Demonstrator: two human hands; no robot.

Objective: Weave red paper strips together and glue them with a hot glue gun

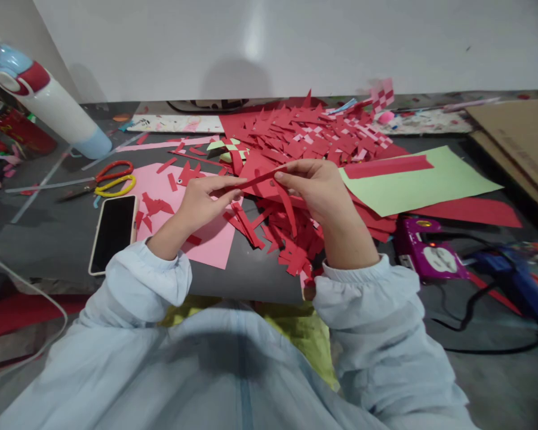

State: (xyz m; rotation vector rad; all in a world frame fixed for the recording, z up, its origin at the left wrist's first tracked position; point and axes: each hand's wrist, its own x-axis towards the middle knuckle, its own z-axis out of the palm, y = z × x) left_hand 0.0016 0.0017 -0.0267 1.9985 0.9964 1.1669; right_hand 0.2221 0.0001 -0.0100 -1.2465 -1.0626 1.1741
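Note:
Between my two hands stretches a narrow red paper strip (265,174). My left hand (202,202) pinches its left end between thumb and fingers, over a pink paper sheet (217,246). The thumb and fingers of my right hand (316,186) close on the strip's other end, and a curved red strip hangs just below them. Behind and beneath the hands spreads a heap of cut and woven red paper pieces (291,134). Red scraps (156,205) lie on the pink sheet to the left.
Scissors (111,180) and a phone (113,233) lie on the left, with a white bottle (56,101) behind. A green paper sheet (398,194) is at the right. Farther right are a purple box (430,251), a blue glue gun (510,280) with its cord, and cardboard (519,137).

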